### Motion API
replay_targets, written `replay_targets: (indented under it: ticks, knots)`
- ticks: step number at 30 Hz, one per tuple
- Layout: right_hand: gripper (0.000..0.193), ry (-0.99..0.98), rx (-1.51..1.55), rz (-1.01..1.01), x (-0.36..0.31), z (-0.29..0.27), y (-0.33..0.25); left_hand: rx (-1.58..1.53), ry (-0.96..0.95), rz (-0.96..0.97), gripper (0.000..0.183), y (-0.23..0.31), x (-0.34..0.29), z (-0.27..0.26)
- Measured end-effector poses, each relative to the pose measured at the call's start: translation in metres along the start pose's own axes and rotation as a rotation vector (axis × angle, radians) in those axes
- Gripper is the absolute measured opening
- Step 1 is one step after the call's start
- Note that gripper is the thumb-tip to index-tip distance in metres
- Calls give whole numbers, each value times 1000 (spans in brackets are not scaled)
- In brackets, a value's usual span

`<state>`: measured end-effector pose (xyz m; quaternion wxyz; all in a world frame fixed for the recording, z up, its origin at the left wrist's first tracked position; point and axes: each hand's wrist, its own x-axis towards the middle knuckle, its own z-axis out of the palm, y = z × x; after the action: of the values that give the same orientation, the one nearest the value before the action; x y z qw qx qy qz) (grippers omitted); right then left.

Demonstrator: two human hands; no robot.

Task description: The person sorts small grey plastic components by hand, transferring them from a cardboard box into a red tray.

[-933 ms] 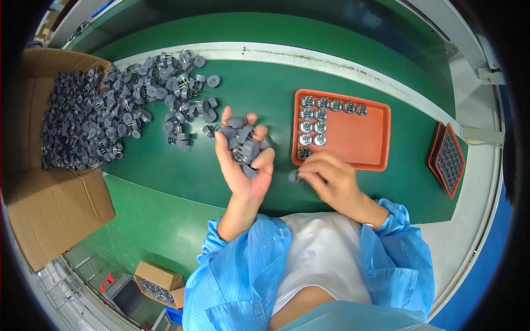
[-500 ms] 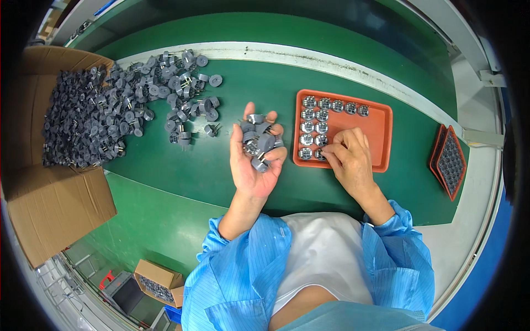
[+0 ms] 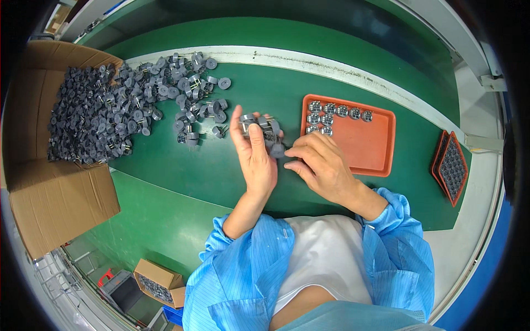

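Observation:
My left hand is closed round a clump of dark grey round buzzers with metal pins, its thumb lying over them. One buzzer juts from the clump's lower right side. Beside that buzzer is my right hand, its thumb and forefinger apart with nothing visible between them; I cannot tell whether the fingertips touch it. An orange tray lies partly behind the right hand. Buzzers stand in it with shiny undersides up, along the far edge and the left side; the hand hides the near left corner.
A cardboard box lies open at the left, buzzers spilling out of it in a big heap. One loose buzzer rests apart on the green table. Filled orange trays are at the far right. A smaller box stands below.
My right hand has left the buzzer in the tray's left columns and moved left to the clump. My left hand has turned, bringing its thumb across the buzzers.

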<state>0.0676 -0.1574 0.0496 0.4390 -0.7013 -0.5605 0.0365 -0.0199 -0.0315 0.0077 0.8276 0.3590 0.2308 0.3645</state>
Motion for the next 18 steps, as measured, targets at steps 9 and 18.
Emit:
replay_targets:
  ticks: [9,18]
  knots:
    - [24,19,12,43,7,6,10,264,-6,202,46,16,22,-17]
    - [25,54,126,146,15,6,7,-321,-84,-119,48,28,11,-11]
